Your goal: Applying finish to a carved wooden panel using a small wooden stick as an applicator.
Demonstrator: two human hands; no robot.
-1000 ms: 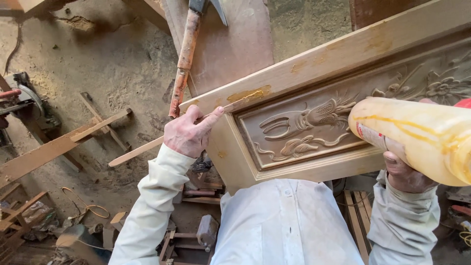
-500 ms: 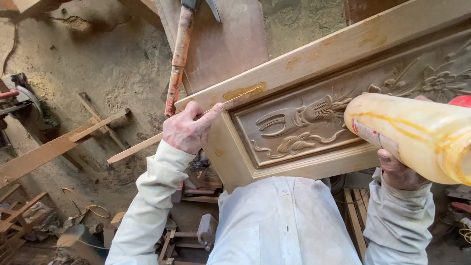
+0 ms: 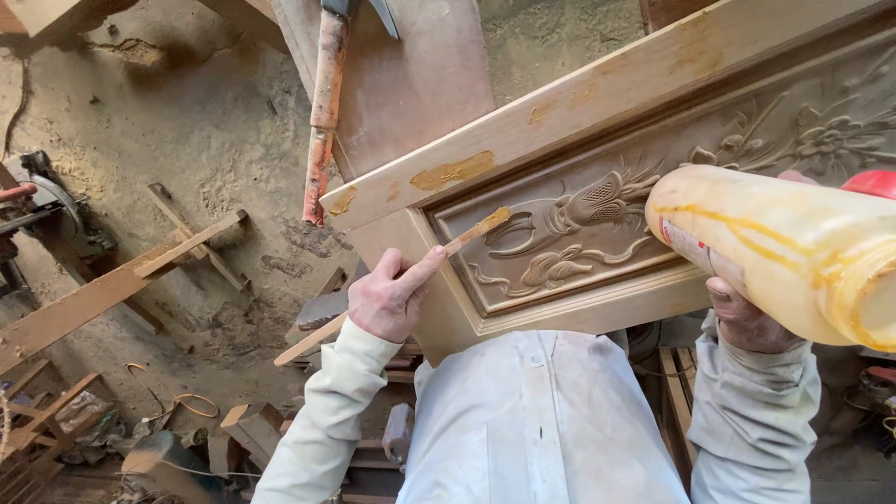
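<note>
My left hand grips a thin wooden stick whose glue-tipped end rests on the inner moulding of a carved wooden panel. The panel has floral carving and a pale frame with glue smears on its upper rail. My right hand holds a large translucent glue bottle with yellow drips and a red cap, close to the camera, over the panel's right part. The bottle hides most of that hand.
An orange-handled tool leans against a board behind the panel. Sandy ground lies at the left, with timber offcuts, a power saw and wood scraps strewn about. My white shirt fills the lower middle.
My left hand has dropped from the panel's top rail toward the inner moulding, bringing the stick's tip onto the carved field. The bottle stays near the camera at the right.
</note>
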